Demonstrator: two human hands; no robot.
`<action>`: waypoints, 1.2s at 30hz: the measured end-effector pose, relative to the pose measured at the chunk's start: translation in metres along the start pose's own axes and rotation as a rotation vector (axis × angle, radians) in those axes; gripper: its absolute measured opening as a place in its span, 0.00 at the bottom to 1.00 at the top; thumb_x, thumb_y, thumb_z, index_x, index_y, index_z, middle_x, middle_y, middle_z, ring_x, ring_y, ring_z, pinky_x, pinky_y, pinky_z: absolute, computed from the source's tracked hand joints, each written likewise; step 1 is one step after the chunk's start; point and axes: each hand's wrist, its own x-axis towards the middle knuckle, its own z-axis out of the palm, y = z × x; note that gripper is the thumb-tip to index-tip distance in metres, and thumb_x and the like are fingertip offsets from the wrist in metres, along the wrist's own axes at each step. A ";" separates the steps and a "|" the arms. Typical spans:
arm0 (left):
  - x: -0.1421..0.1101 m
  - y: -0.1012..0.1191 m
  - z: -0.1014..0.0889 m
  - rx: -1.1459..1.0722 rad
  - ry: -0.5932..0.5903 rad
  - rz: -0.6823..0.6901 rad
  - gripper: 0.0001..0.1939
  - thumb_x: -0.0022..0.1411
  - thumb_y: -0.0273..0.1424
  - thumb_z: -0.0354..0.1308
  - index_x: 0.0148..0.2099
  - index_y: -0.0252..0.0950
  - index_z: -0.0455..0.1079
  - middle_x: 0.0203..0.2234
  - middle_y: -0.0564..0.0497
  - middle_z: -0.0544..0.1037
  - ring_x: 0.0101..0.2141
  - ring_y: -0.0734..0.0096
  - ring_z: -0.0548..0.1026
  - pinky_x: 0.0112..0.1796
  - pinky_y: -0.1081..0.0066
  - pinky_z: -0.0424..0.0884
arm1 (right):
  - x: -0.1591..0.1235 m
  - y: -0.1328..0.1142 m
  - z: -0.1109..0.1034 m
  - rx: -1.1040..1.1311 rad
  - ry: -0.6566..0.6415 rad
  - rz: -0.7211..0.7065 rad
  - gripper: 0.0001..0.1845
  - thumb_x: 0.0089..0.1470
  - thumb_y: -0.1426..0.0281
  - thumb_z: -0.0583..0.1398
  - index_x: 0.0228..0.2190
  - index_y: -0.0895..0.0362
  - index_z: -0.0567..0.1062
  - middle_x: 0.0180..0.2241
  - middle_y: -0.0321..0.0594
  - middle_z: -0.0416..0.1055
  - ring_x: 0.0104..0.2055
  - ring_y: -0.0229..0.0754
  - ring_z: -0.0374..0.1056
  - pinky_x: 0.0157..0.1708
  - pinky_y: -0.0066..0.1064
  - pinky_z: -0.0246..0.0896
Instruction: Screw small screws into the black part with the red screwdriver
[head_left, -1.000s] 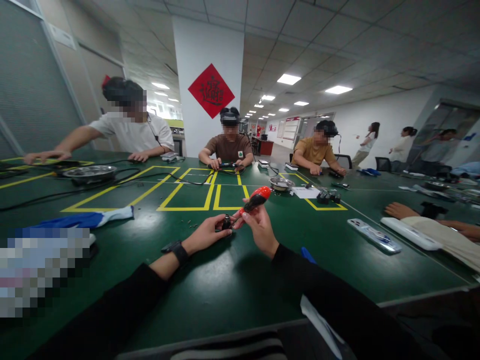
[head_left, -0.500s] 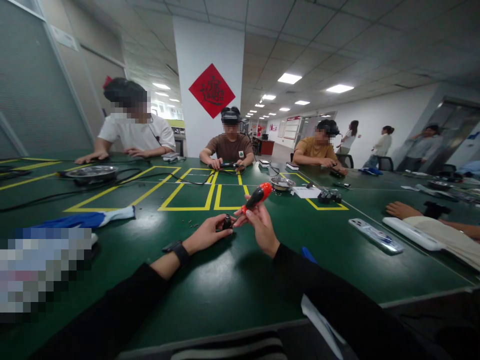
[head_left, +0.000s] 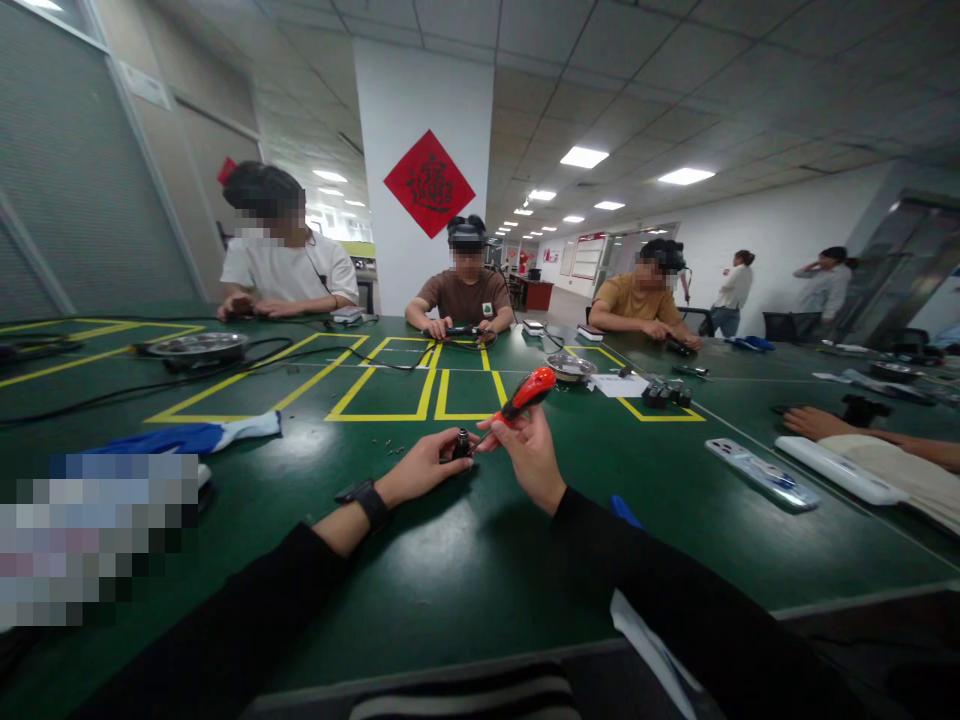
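Note:
My left hand (head_left: 420, 468) rests low over the green table (head_left: 450, 560) and pinches a small black part (head_left: 463, 443) between its fingertips. My right hand (head_left: 534, 455) grips a screwdriver with a red and black handle (head_left: 529, 391), held tilted with the handle up to the right and the tip down at the black part. Both arms wear black sleeves, and a dark watch sits on my left wrist. A few tiny screws (head_left: 394, 447) lie on the table just left of my left hand.
Three people sit across the table behind yellow taped boxes (head_left: 390, 390). A metal bowl (head_left: 196, 345) with black cables stands far left, another bowl (head_left: 571, 366) centre right. A blue and white cloth (head_left: 202, 436) lies left. White flat devices (head_left: 761, 475) and a co-worker's arm (head_left: 877, 455) lie right.
The camera view has shifted slightly; my hands keep the same hold on the part and screwdriver. The person at far left drew an outstretched arm in. People in the background walked left.

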 end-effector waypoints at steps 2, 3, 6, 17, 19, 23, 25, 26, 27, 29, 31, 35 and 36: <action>0.000 0.000 0.000 0.006 0.009 0.002 0.20 0.56 0.38 0.56 0.48 0.34 0.66 0.37 0.50 0.75 0.35 0.68 0.72 0.39 0.69 0.67 | 0.000 -0.002 0.000 0.031 -0.007 0.006 0.14 0.54 0.66 0.57 0.41 0.53 0.60 0.33 0.36 0.72 0.25 0.34 0.70 0.30 0.30 0.68; 0.000 0.000 0.000 0.004 0.009 0.004 0.20 0.56 0.38 0.56 0.48 0.34 0.66 0.37 0.49 0.75 0.35 0.67 0.72 0.39 0.69 0.67 | 0.000 -0.002 -0.001 0.045 -0.013 0.010 0.13 0.55 0.65 0.56 0.42 0.53 0.60 0.34 0.36 0.72 0.26 0.34 0.70 0.31 0.31 0.68; 0.000 -0.001 0.001 0.009 0.013 -0.005 0.20 0.55 0.39 0.56 0.48 0.34 0.67 0.36 0.49 0.75 0.35 0.67 0.71 0.39 0.69 0.67 | 0.001 -0.002 -0.001 0.046 -0.027 0.020 0.15 0.56 0.65 0.54 0.45 0.54 0.62 0.35 0.39 0.72 0.26 0.35 0.70 0.30 0.31 0.68; 0.000 0.005 -0.001 0.095 0.037 -0.021 0.20 0.55 0.38 0.57 0.47 0.33 0.68 0.30 0.52 0.73 0.28 0.73 0.67 0.31 0.74 0.64 | 0.000 -0.001 0.002 -0.001 0.049 0.008 0.17 0.50 0.68 0.61 0.39 0.53 0.59 0.29 0.32 0.72 0.23 0.33 0.69 0.26 0.27 0.67; -0.001 0.006 -0.001 0.081 0.044 -0.034 0.20 0.54 0.38 0.57 0.47 0.33 0.68 0.30 0.51 0.73 0.29 0.71 0.68 0.33 0.72 0.65 | 0.001 -0.002 0.001 0.015 0.049 0.009 0.16 0.50 0.67 0.61 0.38 0.53 0.59 0.29 0.33 0.71 0.23 0.33 0.70 0.27 0.28 0.67; -0.001 0.005 0.000 0.045 0.046 -0.033 0.20 0.53 0.39 0.57 0.47 0.33 0.68 0.33 0.50 0.74 0.32 0.69 0.69 0.36 0.70 0.66 | 0.002 -0.003 -0.001 0.073 -0.007 0.039 0.14 0.56 0.64 0.54 0.43 0.55 0.61 0.33 0.38 0.71 0.27 0.35 0.71 0.30 0.31 0.68; -0.001 0.004 0.000 0.039 0.037 -0.022 0.20 0.54 0.38 0.57 0.47 0.34 0.68 0.34 0.50 0.75 0.32 0.69 0.70 0.36 0.70 0.66 | 0.002 -0.002 -0.001 0.069 -0.019 0.044 0.14 0.57 0.63 0.53 0.44 0.55 0.62 0.35 0.39 0.71 0.26 0.35 0.70 0.30 0.31 0.68; -0.001 0.004 0.000 0.040 0.032 -0.016 0.20 0.54 0.38 0.57 0.47 0.34 0.68 0.34 0.50 0.74 0.32 0.69 0.70 0.36 0.71 0.66 | 0.002 -0.002 -0.001 0.055 -0.018 0.039 0.14 0.56 0.63 0.54 0.43 0.55 0.62 0.34 0.38 0.71 0.26 0.34 0.70 0.30 0.30 0.68; -0.001 0.004 0.000 0.043 0.029 -0.010 0.20 0.55 0.38 0.57 0.47 0.34 0.68 0.34 0.50 0.74 0.32 0.70 0.69 0.36 0.71 0.66 | 0.002 -0.001 -0.001 0.039 -0.015 0.033 0.13 0.56 0.63 0.55 0.41 0.55 0.62 0.34 0.37 0.71 0.25 0.33 0.69 0.29 0.30 0.68; -0.001 0.003 -0.001 0.051 0.022 -0.005 0.20 0.55 0.38 0.56 0.48 0.33 0.67 0.33 0.51 0.74 0.31 0.71 0.69 0.34 0.71 0.66 | 0.001 0.000 -0.001 0.015 -0.009 0.021 0.12 0.54 0.64 0.57 0.39 0.54 0.61 0.32 0.35 0.71 0.24 0.33 0.69 0.28 0.29 0.67; 0.000 0.003 -0.002 0.055 0.015 -0.012 0.21 0.55 0.38 0.56 0.49 0.33 0.67 0.33 0.51 0.74 0.30 0.72 0.69 0.33 0.71 0.66 | 0.000 0.000 -0.001 0.005 -0.006 0.011 0.13 0.53 0.65 0.58 0.40 0.54 0.60 0.30 0.34 0.71 0.24 0.33 0.68 0.28 0.29 0.67; 0.001 -0.001 0.000 -0.065 0.000 -0.046 0.24 0.53 0.37 0.59 0.50 0.33 0.65 0.36 0.49 0.75 0.34 0.69 0.71 0.38 0.68 0.68 | -0.001 0.000 0.000 -0.012 -0.049 0.001 0.15 0.55 0.66 0.56 0.44 0.54 0.61 0.32 0.36 0.71 0.25 0.33 0.68 0.30 0.30 0.66; 0.001 -0.004 0.000 -0.136 -0.015 -0.052 0.25 0.52 0.36 0.60 0.51 0.33 0.65 0.38 0.49 0.74 0.37 0.68 0.72 0.41 0.67 0.68 | -0.002 0.000 0.000 -0.018 -0.060 -0.003 0.15 0.55 0.66 0.55 0.44 0.54 0.62 0.33 0.37 0.71 0.25 0.33 0.68 0.30 0.30 0.66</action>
